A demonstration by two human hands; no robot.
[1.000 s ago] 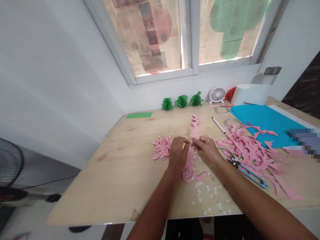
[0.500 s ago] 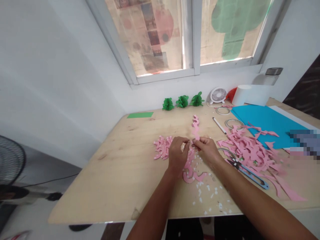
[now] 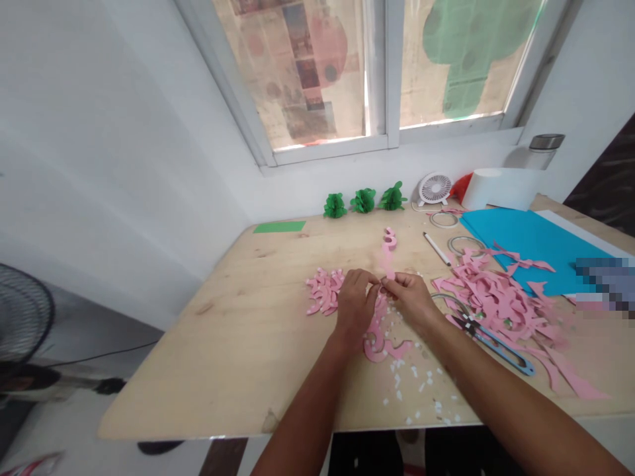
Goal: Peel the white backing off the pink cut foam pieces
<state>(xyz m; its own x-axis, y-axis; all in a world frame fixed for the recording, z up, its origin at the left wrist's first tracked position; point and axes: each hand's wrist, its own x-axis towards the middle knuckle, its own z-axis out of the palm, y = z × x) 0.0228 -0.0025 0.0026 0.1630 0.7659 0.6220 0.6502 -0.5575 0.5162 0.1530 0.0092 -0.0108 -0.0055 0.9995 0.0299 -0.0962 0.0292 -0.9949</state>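
Observation:
A wavy pink paper cut-out [image 3: 388, 254] points away from me, its near end between my fingers. My right hand [image 3: 411, 295] pinches that end between thumb and forefinger. My left hand [image 3: 354, 301] is closed too, its thumb and forefinger pinching at the same end and meeting the right fingertips; the exact spot is partly hidden. Beneath and between the hands lie more curved pink cut-outs [image 3: 376, 350]. Left of my left hand sits a pile of small pink curved pieces [image 3: 323, 291] with white bits on them. Small white paper scraps [image 3: 421, 383] are scattered nearer to me.
On the right are pink paper offcuts [image 3: 496, 291], blue-handled thread snips [image 3: 503, 347], tape rings [image 3: 466, 246], a white pen [image 3: 436, 249] and blue sheets [image 3: 520, 238]. Along the wall stand several green paper figures [image 3: 364, 200] and a small white fan [image 3: 435, 190]. A green strip [image 3: 279, 227] lies far left.
My left fingertips have moved right and closed in against my right fingertips. The far end of the pink cut-out has turned slightly. The view has shifted a little.

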